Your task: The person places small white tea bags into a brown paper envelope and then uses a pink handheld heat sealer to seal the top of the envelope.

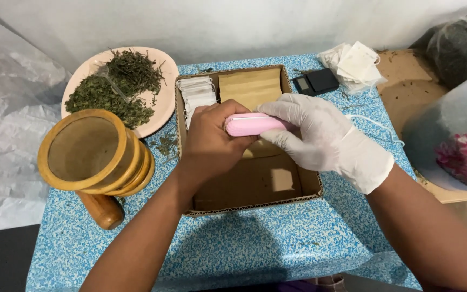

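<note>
A person's 2 hands are meeting over an open cardboard box (255,186) sitting in the middle of a blue speckled table (277,238). The bare left hand (212,140) and the white-gloved right hand (320,135) are both clamping a small pink bar-shaped device (249,124), held level just above the box. Inside the box, a stack of white tea bags (197,93) is standing at the far left corner beside brown paper envelopes (251,86). At the table's far left corner, a pink plate (160,89) is holding dried green herbs (114,86). A wooden mortar (90,151) is lying on its side by the left edge. Loose white bags (352,65) and a small black scale (315,82) are resting near the far right corner.
</note>
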